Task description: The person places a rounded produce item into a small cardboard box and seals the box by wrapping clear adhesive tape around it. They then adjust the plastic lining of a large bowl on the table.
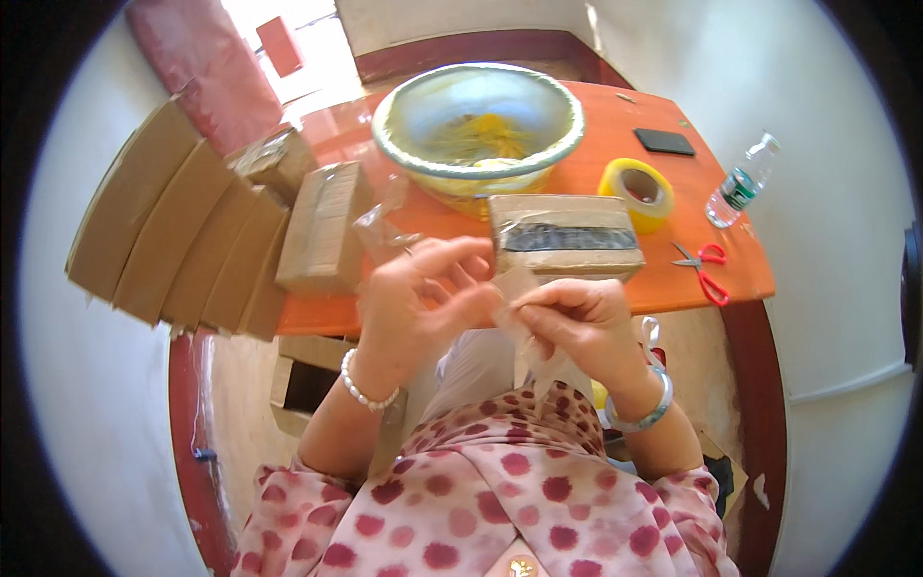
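Note:
My right hand (577,324) pinches a strip of clear packing tape (513,288) in front of the table's edge. Just left of it, my left hand (425,303) is blurred, its fingers spread and its thumb close to the strip; whether it touches the strip is unclear. Beyond my hands sits a cardboard box (562,204) with a dark strip on its front. Behind that box to the right lies a yellow roll of packing tape (616,180). Red-handled scissors (699,265) lie with blades apart near the right front edge.
A large basin (479,169) with yellow material in it stands on the orange table (606,108). At left are leaning cardboard pieces (151,216) and a taped box (328,223). A phone (665,141) and a plastic bottle (741,184) are at right. An open box (314,350) stands below.

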{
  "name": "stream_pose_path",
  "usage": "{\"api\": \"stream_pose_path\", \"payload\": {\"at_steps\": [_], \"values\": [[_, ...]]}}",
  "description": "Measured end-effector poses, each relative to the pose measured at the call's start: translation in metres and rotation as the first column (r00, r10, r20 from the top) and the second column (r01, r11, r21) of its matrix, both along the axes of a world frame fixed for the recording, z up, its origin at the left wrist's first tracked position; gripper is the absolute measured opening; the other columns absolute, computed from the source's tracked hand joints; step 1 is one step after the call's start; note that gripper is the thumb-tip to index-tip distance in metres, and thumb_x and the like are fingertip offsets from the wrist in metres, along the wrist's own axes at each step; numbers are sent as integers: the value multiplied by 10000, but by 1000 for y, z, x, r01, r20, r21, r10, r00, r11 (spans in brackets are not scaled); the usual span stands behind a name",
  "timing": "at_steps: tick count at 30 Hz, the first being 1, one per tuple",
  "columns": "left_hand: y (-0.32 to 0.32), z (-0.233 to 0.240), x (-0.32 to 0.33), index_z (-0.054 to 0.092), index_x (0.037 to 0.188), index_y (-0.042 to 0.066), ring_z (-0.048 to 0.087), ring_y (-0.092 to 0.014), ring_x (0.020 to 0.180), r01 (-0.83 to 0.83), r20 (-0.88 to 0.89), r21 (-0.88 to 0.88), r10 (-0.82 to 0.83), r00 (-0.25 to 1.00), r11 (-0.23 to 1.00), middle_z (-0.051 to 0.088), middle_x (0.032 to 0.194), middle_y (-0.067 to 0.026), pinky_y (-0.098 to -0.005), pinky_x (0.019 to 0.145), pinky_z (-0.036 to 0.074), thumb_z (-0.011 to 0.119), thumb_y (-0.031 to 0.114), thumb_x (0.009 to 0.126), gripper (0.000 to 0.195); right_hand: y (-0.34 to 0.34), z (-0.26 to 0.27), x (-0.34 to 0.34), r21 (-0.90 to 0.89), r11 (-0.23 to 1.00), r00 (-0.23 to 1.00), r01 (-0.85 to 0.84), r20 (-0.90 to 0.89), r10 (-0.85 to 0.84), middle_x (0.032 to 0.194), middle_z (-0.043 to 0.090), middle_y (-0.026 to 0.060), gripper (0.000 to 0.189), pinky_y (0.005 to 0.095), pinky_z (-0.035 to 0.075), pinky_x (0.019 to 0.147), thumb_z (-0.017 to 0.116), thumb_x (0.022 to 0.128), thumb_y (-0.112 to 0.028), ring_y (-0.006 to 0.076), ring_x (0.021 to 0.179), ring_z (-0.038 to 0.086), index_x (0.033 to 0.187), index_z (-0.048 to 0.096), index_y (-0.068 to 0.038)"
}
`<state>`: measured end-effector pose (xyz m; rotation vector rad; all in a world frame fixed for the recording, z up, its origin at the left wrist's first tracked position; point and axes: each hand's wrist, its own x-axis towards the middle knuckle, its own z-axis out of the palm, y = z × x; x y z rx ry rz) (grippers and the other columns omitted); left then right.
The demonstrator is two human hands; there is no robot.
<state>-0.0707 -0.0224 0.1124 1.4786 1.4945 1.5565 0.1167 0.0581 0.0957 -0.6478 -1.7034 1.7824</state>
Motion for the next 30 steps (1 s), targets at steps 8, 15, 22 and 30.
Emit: {"api": "stream_pose_path", "payload": {"at_steps": [8,15,22,30], "values": [[29,3,7,693,871,-46,582,-57,687,37,-39,-20,-38,999,999,653,767,-16,-218,598,476,699,27,841,79,1,-19,26,-86,995,999,-43,22,45,731,660,20,186,211,478,561,695,864,-66,51,639,596,1013,685,45],[69,14,-10,702,861,-46,554,-35,647,-66,-181,-95,48,982,993,650,700,-6,-207,573,450,704,86,850,133,5,-53,61,-145,989,998,20,-49,-28,785,693,65,118,221,527,637,668,866,3,96,694,646,970,693,52],[109,20,-10,701,909,-55,567,-61,639,58,-180,-173,-90,980,983,649,720,-15,-212,596,462,683,130,878,188,0,-63,67,-251,959,992,129,33,-125,784,708,86,131,203,512,605,713,828,3,103,683,665,944,708,63],[141,31,-7,723,898,-49,564,-72,630,52,-252,-150,-89,964,987,655,709,-25,-225,583,461,699,142,851,199,-7,-79,69,-301,938,983,170,117,-141,765,685,37,125,189,473,583,715,832,-18,60,657,606,939,715,49]]}}
